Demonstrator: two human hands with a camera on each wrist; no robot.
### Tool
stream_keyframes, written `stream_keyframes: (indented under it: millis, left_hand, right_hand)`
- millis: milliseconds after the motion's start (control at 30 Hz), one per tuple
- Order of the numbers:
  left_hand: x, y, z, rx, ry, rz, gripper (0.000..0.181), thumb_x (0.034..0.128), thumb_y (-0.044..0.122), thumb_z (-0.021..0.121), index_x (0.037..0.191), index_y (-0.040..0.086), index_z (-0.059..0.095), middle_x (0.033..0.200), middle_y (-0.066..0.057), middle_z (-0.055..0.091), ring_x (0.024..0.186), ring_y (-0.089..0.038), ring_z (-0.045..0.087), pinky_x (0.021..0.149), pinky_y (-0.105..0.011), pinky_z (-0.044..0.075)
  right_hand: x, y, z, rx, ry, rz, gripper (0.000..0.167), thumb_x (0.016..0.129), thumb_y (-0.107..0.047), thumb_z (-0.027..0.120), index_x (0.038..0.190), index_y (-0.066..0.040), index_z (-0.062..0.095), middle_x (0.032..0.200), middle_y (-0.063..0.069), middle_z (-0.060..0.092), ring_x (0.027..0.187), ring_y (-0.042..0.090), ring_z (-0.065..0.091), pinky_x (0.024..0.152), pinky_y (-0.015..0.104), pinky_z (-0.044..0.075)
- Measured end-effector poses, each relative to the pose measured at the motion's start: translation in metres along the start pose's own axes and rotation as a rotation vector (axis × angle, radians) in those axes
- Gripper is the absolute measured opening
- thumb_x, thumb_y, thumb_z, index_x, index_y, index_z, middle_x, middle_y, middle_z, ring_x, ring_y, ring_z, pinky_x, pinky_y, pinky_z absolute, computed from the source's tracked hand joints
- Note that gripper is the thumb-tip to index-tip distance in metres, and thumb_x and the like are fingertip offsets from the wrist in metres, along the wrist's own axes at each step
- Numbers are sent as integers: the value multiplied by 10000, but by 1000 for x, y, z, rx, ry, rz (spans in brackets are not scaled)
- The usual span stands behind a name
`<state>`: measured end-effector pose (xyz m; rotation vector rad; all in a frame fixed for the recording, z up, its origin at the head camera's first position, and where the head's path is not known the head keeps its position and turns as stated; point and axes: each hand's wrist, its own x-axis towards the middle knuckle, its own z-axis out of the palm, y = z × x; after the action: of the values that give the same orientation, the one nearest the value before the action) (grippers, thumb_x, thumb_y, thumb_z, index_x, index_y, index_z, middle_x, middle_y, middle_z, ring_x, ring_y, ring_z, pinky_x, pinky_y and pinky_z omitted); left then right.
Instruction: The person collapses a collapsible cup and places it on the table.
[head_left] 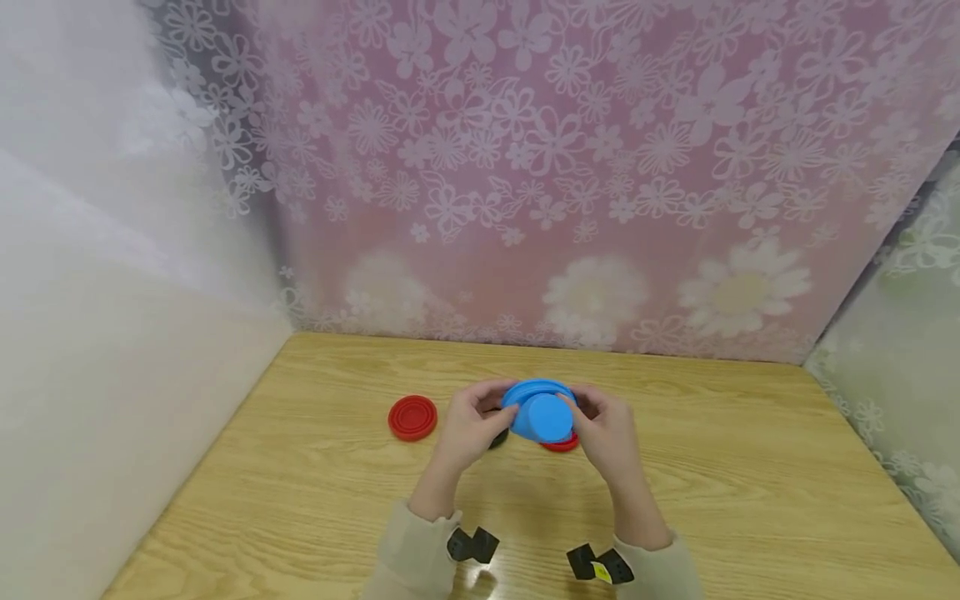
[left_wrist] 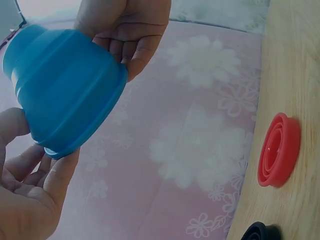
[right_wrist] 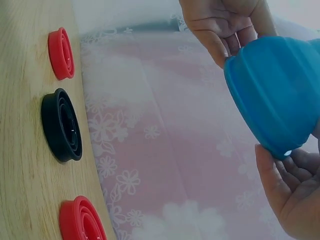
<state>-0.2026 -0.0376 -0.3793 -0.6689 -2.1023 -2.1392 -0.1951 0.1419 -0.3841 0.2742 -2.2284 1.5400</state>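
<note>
A blue collapsible cup (head_left: 538, 408) is held up above the table, stretched out into stepped rings. Its round base faces the head camera. My left hand (head_left: 468, 423) grips the wide rim on one side, and my right hand (head_left: 606, 429) grips it on the other. In the left wrist view, fingers and thumbs pinch the rim of the blue cup (left_wrist: 70, 90). A small hole shows by the rim in the right wrist view. Beneath lie a black collapsed cup (right_wrist: 61, 125) and a red one (right_wrist: 82, 220), both partly hidden by my hands in the head view.
Another red collapsed cup (head_left: 412, 417) lies flat left of my left hand. The wooden table (head_left: 712, 467) reaches back to a pink flowered cloth (head_left: 510, 167). A white sheet (head_left: 112, 333) hangs at the left, and a pale flowered one (head_left: 922, 375) at the right.
</note>
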Motion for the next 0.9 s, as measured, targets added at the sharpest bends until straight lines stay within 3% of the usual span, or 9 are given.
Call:
stream_keyframes:
  millis: [133, 267, 400, 500, 667, 900]
  left_hand:
    - [-3, 11, 3, 44, 45, 11, 269, 816, -81, 560, 1081, -127, 551, 975, -254, 584, 840, -305, 593, 705, -280, 505]
    - [-2, 16, 4, 94, 99, 8, 253, 833, -64, 542, 1080, -119, 547, 960, -242, 574, 815, -305, 598, 694, -277, 503]
    - [-2, 18, 3, 105, 132, 9, 243, 845, -47, 532, 1083, -94, 549, 933, -216, 569, 799, -303, 599, 663, -255, 496]
    - [-2, 19, 2, 97, 131, 9, 240, 851, -37, 529, 1087, -80, 550, 921, -204, 568, 787, -285, 600, 631, -228, 485]
    - [-2, 18, 2, 77, 127, -4, 234, 860, -26, 520, 1086, -75, 556, 926, -194, 568, 764, -229, 596, 580, -227, 487]
    - [2, 0, 1, -96, 65, -87, 296, 888, 38, 514, 1164, -70, 524, 1047, -208, 553, 893, -264, 596, 650, -305, 520]
  right_hand:
    - [-1, -3, -1, 64, -45, 56, 182, 830, -95, 619, 937, 49, 649, 802, 138, 632, 640, 97, 569, 567, 244, 495]
    - [-1, -7, -5, 213, -139, 146, 263, 867, -46, 551, 1098, 80, 568, 945, 213, 596, 750, 87, 601, 648, 267, 515]
    - [0, -6, -10, 353, -268, 117, 368, 877, 9, 503, 1224, 113, 438, 1007, 187, 554, 829, 114, 598, 689, 296, 513]
    - [0, -6, -11, 391, -323, 76, 393, 882, 11, 492, 1245, 128, 398, 1042, 178, 535, 870, 124, 590, 706, 340, 510]
    - [0, -6, -11, 395, -324, 72, 378, 891, -18, 495, 1234, 121, 417, 1128, 275, 483, 917, 132, 577, 714, 335, 508]
    - [0, -4, -9, 392, -236, 84, 342, 878, 25, 487, 1196, 140, 437, 1005, 70, 575, 838, 131, 592, 670, 299, 516]
